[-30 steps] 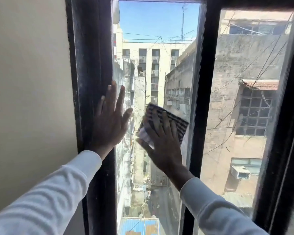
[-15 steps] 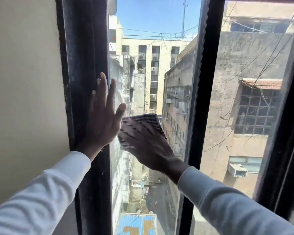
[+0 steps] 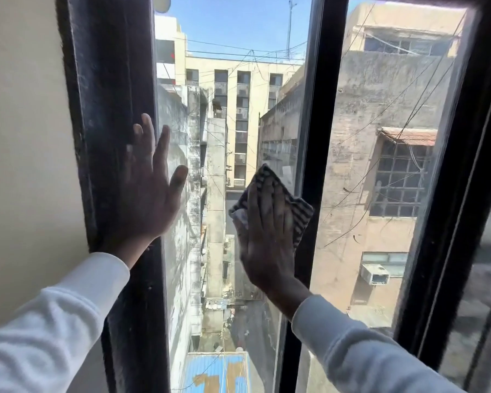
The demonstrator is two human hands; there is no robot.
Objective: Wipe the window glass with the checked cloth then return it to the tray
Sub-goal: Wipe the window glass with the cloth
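Note:
My right hand (image 3: 267,239) presses the dark-and-white checked cloth (image 3: 299,207) flat against the window glass (image 3: 224,143), near the pane's right side. The cloth sticks out above and to the right of my fingers, against the black middle bar (image 3: 309,137). My left hand (image 3: 146,188) lies open and flat, palm on the dark left frame (image 3: 111,109), fingertips reaching onto the glass. No tray is in view.
A cream wall (image 3: 23,137) runs along the left of the frame. A second pane (image 3: 380,137) sits to the right of the middle bar, with another dark frame (image 3: 459,165) beyond it. Buildings and an alley show through the glass.
My right hand has swept the cloth from the left part of the pane back across to the right, beside the middle bar. My left hand has stayed on the frame.

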